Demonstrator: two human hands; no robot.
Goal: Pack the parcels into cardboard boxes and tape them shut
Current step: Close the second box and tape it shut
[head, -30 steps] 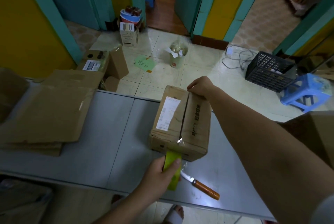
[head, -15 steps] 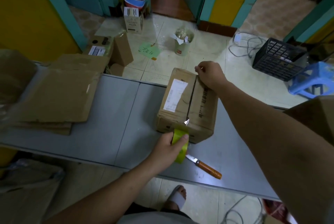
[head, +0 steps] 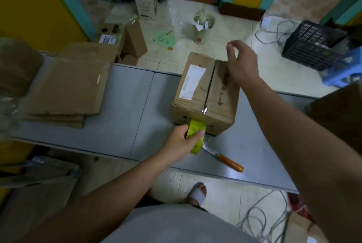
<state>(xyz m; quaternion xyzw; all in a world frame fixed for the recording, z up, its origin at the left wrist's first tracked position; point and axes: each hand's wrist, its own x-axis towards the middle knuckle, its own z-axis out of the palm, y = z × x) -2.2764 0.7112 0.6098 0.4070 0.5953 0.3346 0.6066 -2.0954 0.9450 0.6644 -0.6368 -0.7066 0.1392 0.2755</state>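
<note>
A closed cardboard box (head: 197,94) with a white label lies on the grey table (head: 125,105). Clear tape runs along its top seam and down the near face. My left hand (head: 182,141) grips a yellow-green tape roll (head: 195,135) pressed against the box's near lower edge. My right hand (head: 241,62) hovers above the far right of the box top, fingers loosely apart, holding nothing. A knife with an orange handle (head: 227,161) lies on the table just right of the tape roll.
Flattened cardboard sheets (head: 64,90) are stacked on the table's left. Another brown box (head: 344,109) stands at the right edge. On the floor beyond are small boxes, a bucket (head: 202,29), a black crate (head: 311,45), a blue stool (head: 344,68) and cables.
My right hand has lifted off the far end of the box and opened. My left hand still holds the tape roll at the box's near face.
</note>
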